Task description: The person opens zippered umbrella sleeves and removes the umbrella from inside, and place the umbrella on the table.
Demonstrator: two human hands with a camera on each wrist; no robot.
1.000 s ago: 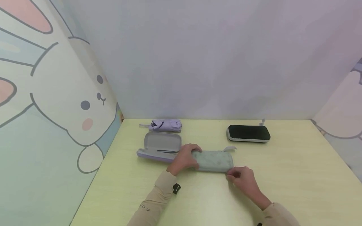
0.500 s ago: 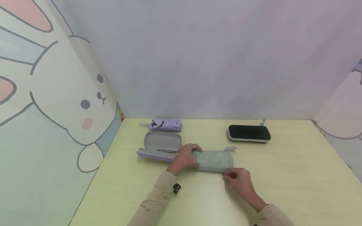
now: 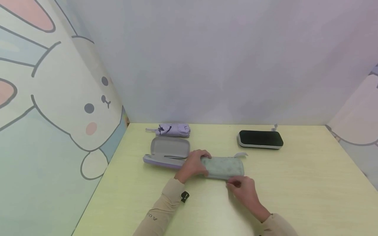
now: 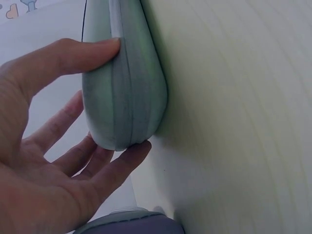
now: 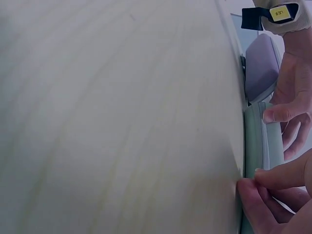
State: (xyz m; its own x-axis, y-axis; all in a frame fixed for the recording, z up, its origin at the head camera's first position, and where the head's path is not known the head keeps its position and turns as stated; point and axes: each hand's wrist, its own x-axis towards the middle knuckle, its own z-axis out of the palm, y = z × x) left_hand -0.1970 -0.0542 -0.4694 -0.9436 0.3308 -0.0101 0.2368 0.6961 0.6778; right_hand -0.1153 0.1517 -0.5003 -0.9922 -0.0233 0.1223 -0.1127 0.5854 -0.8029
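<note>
A pale green zippered pencil case [image 3: 224,168] lies in the middle of the table, its zipper seam [image 4: 126,83] running along the side. My left hand [image 3: 195,165] grips its left end, the thumb across the seam and the fingers round the far side and end. At the front edge of the case, my right hand [image 3: 242,190] pinches at the zipper with thumb and forefinger [image 5: 251,192]; the zipper pull is hidden between them. Just left of the green case, an opened purple case [image 3: 170,147] with grey lining lies partly behind my left hand.
A folded lilac umbrella [image 3: 173,130] lies at the back left, behind the opened case. Toward the back right stands a black-topped case [image 3: 260,139] with a light tag. A light wall [image 3: 224,65] borders the table's far edge.
My right hand has slid left along the front edge of the green pencil case, fingers still pinched. The left hand and the case have stayed in place.
</note>
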